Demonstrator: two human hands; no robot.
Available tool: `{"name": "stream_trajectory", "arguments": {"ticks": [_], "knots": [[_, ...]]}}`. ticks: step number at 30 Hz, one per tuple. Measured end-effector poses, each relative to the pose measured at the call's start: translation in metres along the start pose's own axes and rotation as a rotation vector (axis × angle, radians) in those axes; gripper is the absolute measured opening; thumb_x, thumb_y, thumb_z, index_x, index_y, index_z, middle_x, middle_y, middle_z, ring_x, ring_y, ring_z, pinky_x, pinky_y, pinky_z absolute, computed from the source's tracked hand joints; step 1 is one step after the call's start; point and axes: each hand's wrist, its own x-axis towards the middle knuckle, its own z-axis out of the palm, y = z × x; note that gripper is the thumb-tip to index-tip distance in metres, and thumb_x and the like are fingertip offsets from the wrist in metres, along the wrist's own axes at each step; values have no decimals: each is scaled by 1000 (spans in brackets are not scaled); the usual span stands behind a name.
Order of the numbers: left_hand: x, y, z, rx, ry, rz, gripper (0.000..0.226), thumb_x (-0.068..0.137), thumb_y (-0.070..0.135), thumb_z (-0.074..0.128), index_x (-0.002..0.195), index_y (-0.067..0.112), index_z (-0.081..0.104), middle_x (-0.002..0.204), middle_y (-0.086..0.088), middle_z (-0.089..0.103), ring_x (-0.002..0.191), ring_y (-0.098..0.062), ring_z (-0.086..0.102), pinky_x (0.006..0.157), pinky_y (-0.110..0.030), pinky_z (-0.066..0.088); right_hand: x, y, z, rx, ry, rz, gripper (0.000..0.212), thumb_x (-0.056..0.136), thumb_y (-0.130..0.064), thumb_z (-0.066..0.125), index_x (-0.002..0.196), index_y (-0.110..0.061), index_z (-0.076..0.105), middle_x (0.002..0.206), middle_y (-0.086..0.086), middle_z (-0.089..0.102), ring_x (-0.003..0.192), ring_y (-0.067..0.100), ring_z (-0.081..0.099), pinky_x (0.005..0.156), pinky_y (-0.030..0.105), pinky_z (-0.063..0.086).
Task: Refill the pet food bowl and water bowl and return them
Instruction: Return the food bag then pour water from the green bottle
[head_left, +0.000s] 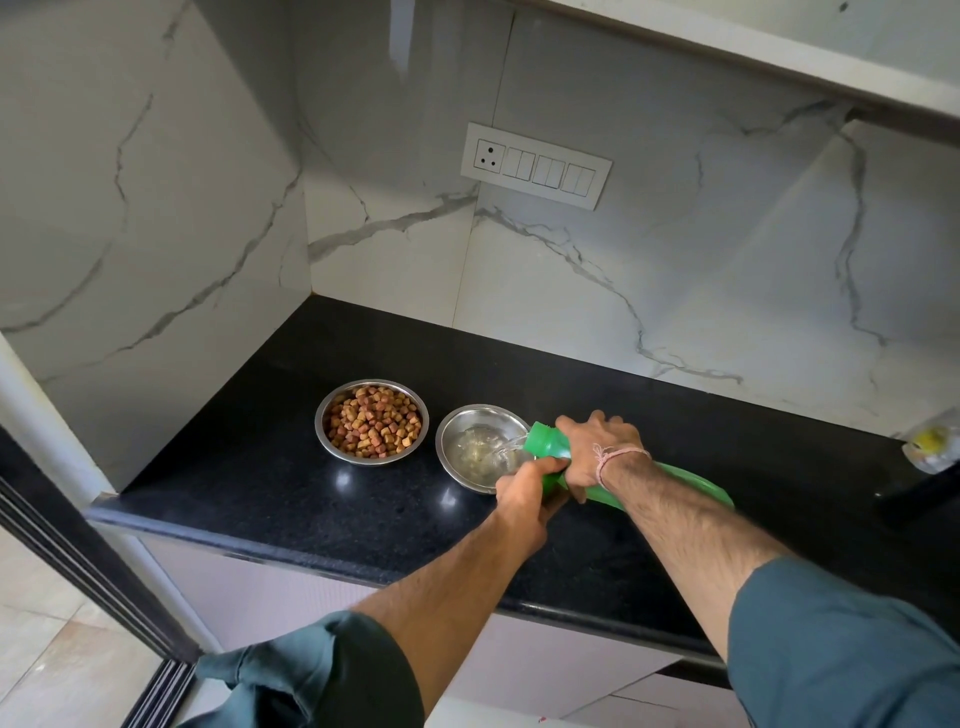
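Your right hand (597, 449) grips the green bottle (623, 473) over its top, and your left hand (524, 491) is closed around it from below, near the neck. The bottle lies tilted, mouth over the right rim of the water bowl (467, 465), with water running into it. The bowl sits on the black worktop (260, 467) close to the front edge — just beside it on the left stands the food bowl (372, 420), full of brown kibble, apart but near. Bare worktop opens behind both bowls up to the marble wall (571, 291), and more lies left of the food bowl, toward the side wall.
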Motion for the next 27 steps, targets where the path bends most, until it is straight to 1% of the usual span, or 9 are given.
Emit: {"name": "stream_trajectory", "arguments": {"ticks": [3,7,12,18,22,27], "knots": [[0,-1,0,0,-7,0,54,83,2,78,131,5,53,121,-19,68,106,-35,71,89,-46,62,-1,1,0,-5,2,0,96,63,-30,89,143,-33,37,128,13,49,122,39,52,96,56,54],[0,-1,0,6,-14,-6,53,83,3,77,131,5,55,121,-18,69,106,-34,72,91,-47,61,-2,1,0,-7,5,1,96,63,-31,89,143,-33,37,128,12,49,122,38,52,96,56,54],[0,1,1,4,-11,-7,49,82,2,77,126,6,57,119,-18,70,106,-34,72,91,-48,61,-2,0,-2,-15,2,-2,95,63,-31,90,142,-33,37,127,13,49,122,39,52,96,56,54],[1,-2,1,-4,-4,-4,56,81,3,79,131,7,53,121,-18,68,107,-34,71,91,-48,61,-4,0,-3,-33,-5,-4,96,62,-30,90,143,-32,37,129,14,49,123,39,52,96,56,54],[2,-2,1,2,-6,-6,53,81,5,80,127,9,55,119,-16,69,104,-33,72,89,-46,62,-4,0,-5,-52,-2,-6,95,62,-30,90,142,-32,38,129,14,49,123,39,52,97,57,53],[5,-2,-1,10,-8,-4,44,80,4,80,117,12,57,117,-15,68,106,-32,71,92,-47,61,-5,0,-8,-69,-7,-5,95,63,-28,90,143,-31,38,130,14,48,124,40,51,97,58,53]]}}
